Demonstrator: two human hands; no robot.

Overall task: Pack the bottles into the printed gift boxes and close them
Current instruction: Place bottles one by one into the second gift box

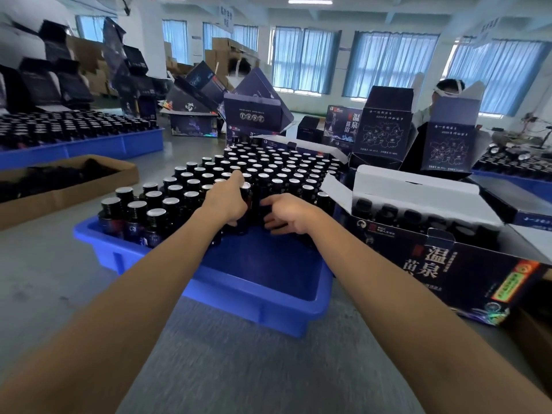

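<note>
Head view: your left hand (230, 203) and right hand (288, 213) each curl round front-row bottles (249, 198) in blue crate (268, 306); open gift box (448, 270) just right. Likely glass: rigid, weighty, slick, breakable. Grip bodies, not caps.

"温泉", "PICC" on gift box (433, 265) (finer print blurred)

A shallow brown cardboard tray (74, 196) with dark contents lay at the left on the grey table (239, 369). Brown cartons (224, 47) were stacked by the far wall. Blue curtains (301, 59) covered the windows. A person (448, 88) sat at the back right.
</note>
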